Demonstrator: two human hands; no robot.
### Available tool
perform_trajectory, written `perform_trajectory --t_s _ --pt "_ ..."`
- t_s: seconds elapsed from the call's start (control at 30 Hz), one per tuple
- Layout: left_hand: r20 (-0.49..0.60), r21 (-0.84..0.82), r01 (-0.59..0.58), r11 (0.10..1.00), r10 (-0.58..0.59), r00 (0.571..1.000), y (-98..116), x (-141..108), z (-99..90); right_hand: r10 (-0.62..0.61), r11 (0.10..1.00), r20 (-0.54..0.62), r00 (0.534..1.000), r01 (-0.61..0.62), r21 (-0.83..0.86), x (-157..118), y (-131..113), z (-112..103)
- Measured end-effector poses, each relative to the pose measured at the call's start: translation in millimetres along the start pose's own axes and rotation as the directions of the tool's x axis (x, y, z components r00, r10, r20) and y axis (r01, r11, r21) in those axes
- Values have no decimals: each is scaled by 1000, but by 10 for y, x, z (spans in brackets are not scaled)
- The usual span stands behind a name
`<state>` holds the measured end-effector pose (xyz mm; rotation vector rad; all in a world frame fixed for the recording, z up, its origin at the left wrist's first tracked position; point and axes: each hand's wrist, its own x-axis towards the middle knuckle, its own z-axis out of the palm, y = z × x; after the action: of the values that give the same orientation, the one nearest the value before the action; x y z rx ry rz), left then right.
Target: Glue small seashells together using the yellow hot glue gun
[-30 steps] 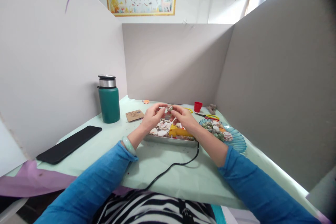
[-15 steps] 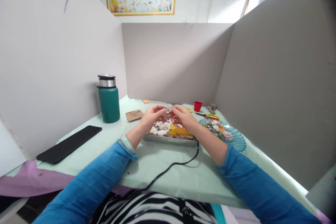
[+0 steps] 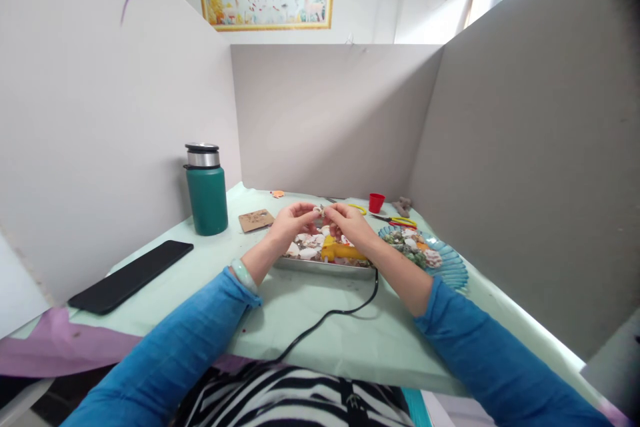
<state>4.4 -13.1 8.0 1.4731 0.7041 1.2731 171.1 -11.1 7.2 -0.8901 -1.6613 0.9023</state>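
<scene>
Between the fingertips of both hands is a small whitish piece (image 3: 319,211), perhaps a shell; it is too small to make out fully. My left hand (image 3: 294,221) pinches it from the left, and my right hand (image 3: 349,223) pinches it from the right. Both are held above a metal tray (image 3: 327,267) filled with white and pinkish shells (image 3: 309,250). A yellow glue gun (image 3: 343,251) lies across the shells on the tray's right side, and its black cord (image 3: 333,312) runs toward my body.
Right of the tray, a blue glass plate (image 3: 456,267) bears shells and greenery. Behind it are scissors (image 3: 400,221), a red cup (image 3: 377,202) and a grey lump (image 3: 402,206). To the left are a brown card (image 3: 256,220), a green bottle (image 3: 207,200) and a black phone-like slab (image 3: 133,277). Partitions enclose the table.
The small whitish piece has turned slightly between my fingertips, and my hands have drawn a little closer around it. Everything else stays in place.
</scene>
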Motion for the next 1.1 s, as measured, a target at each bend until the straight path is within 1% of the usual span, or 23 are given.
perform_trajectory --t_s 0.2,0.37,0.43,0.57,0.63,0.73,0.83,0.9,1.0,1.1 --pt "-32 31 0 1000 1 999 -32 29 -26 -41 991 -11 999 39 -124 0 6 -4" --pt "-68 63 -14 998 18 998 -32 31 -30 -136 974 -138 981 107 -198 -1 -16 -48" --pt "-88 74 -17 997 24 996 -21 25 -20 -193 959 -158 968 152 -241 -12 -32 -55" --pt "-104 64 -18 998 25 994 -12 28 3 -298 915 -155 942 235 -329 -39 -47 -44" --pt "-118 75 -42 996 51 992 -26 40 8 -338 891 -151 929 265 -368 -46 -44 -36" --pt "-130 161 -113 980 134 982 -68 58 1 -381 862 -141 914 296 -412 -44 -34 -36" --pt "-93 286 -188 939 223 970 -109 61 -19 -383 856 -148 912 290 -429 -31 -28 -48" --pt "-66 335 -219 917 254 965 -123 56 -30 -382 853 -146 913 287 -435 -24 -25 -55" --pt "-48 339 -232 912 263 964 -123 53 -36 -409 831 -118 905 316 -457 -27 -25 -53" --pt "-49 282 -220 934 243 969 -105 57 -28 -442 800 -80 894 352 -486 -41 -31 -41"
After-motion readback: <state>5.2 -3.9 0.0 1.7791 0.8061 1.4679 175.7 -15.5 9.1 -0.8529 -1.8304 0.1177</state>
